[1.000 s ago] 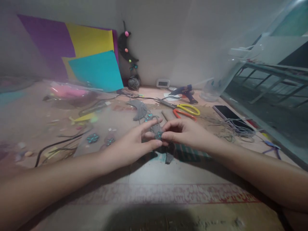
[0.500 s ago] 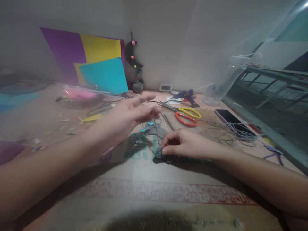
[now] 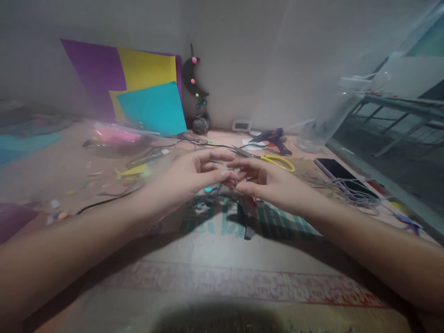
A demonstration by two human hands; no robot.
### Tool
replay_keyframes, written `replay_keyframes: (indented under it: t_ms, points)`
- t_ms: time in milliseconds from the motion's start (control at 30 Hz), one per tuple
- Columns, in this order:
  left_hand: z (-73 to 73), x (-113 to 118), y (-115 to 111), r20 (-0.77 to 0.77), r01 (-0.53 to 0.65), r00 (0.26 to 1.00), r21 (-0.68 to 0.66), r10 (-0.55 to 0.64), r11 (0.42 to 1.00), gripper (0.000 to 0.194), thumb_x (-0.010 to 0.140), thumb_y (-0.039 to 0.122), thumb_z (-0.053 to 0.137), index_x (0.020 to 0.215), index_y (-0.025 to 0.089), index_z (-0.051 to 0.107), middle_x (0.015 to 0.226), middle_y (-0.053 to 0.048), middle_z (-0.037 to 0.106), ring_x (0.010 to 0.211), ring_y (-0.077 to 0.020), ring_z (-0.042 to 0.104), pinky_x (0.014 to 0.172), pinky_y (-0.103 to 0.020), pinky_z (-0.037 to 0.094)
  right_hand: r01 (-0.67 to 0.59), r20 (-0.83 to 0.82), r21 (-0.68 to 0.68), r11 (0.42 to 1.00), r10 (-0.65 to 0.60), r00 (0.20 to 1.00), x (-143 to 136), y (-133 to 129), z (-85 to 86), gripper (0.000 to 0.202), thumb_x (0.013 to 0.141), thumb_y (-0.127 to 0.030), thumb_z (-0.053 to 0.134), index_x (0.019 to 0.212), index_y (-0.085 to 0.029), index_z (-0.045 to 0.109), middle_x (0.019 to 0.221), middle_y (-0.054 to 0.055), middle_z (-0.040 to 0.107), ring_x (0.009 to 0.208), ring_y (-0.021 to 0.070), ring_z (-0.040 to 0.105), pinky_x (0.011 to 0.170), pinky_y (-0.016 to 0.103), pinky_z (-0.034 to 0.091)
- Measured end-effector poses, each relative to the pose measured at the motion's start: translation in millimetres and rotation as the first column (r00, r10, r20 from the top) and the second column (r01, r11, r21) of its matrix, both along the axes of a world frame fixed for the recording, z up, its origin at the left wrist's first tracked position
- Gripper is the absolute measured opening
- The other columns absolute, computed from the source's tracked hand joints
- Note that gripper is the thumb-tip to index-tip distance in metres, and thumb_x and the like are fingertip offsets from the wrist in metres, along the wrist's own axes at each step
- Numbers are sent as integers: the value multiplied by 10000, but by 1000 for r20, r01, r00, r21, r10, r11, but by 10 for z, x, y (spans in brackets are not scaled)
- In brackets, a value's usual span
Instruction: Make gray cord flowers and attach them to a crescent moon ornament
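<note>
My left hand [image 3: 197, 173] and my right hand [image 3: 268, 182] meet above the middle of the work surface. The fingertips of both are closed together in a pinch, almost touching. What lies between them is small and hidden by the fingers. Just under the hands is a dark grey curved piece [image 3: 248, 212], one end pointing toward me; whether it hangs from the fingers or rests on the board I cannot tell. Beside it, below my left hand, sit small grey bits with a turquoise piece [image 3: 208, 189].
Yellow-handled scissors [image 3: 277, 162] and a glue gun [image 3: 270, 138] lie behind my right hand. At the right are a phone [image 3: 342, 175], tangled grey cord [image 3: 354, 189] and a clear pitcher [image 3: 312, 134]. A decorated dark crescent [image 3: 190, 78] and coloured sheets [image 3: 152, 108] lean on the wall.
My left hand has come down, and my right hand has risen to meet it. The cord that stretched between them no longer shows. The grey curved piece now extends nearer to me.
</note>
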State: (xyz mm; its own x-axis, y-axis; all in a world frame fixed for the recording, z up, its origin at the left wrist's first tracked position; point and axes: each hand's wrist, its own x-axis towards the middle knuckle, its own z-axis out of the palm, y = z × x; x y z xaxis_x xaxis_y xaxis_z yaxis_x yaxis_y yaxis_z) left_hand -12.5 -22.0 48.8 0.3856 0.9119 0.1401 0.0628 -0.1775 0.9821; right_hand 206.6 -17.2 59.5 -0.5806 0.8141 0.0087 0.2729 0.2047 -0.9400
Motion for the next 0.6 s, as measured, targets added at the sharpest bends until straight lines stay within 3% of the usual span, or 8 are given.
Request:
replay_keyframes:
  t_ms: [67,167,233,300,367,467,600]
  points:
    - [24,-14,9,-78,11,997,28,-9,1000,410,878,405,705,1247,238,640,920,-34,775,934,-203,724,873,-348,549,16,67,6,1000,-16,998,0,16,16,236,881,-377,634,981,-165,660,652,-25,571,501,81,505,473,222,399]
    - [81,-82,105,-319,11,946,208,57,978,325,919,404,619,1169,210,691,971,-48,777,959,-215,708,890,-361,533,126,77,168,978,-141,987,62,16,78,228,884,-379,630,837,-163,684,581,-37,516,504,77,461,471,214,363]
    - [91,-146,226,-513,17,834,391,203,920,256,921,357,584,1051,206,744,1040,-48,773,996,-228,689,910,-367,509,154,71,286,946,-181,981,115,-6,149,202,881,-355,639,829,-170,701,600,-29,536,531,82,478,494,217,382]
    - [55,-200,360,-632,59,716,479,298,876,252,917,332,562,1000,207,764,1048,-44,776,987,-237,683,887,-361,497,160,64,383,910,-199,978,161,-46,230,190,887,-341,643,821,-180,718,615,-20,562,545,86,491,506,220,394]
    - [-20,-225,467,-704,102,649,457,289,884,280,918,367,554,1012,214,769,1043,-43,780,946,-238,689,841,-343,498,171,56,443,880,-218,974,194,-98,303,189,892,-347,652,815,-193,731,630,-10,590,552,92,506,502,222,400]
    - [-148,-193,540,-759,164,609,405,230,900,338,913,457,560,1063,235,765,1051,-49,778,915,-241,693,803,-321,499,194,42,483,854,-244,969,225,-168,370,180,897,-366,668,827,-217,742,645,-1,623,557,102,537,501,225,418]
    - [-267,-99,528,-788,271,572,442,226,855,327,908,465,587,1085,253,762,1069,-74,759,989,-269,670,869,-357,476,176,43,507,844,-228,973,234,-181,392,182,889,-360,682,791,-215,733,618,-8,620,541,93,546,486,210,418]
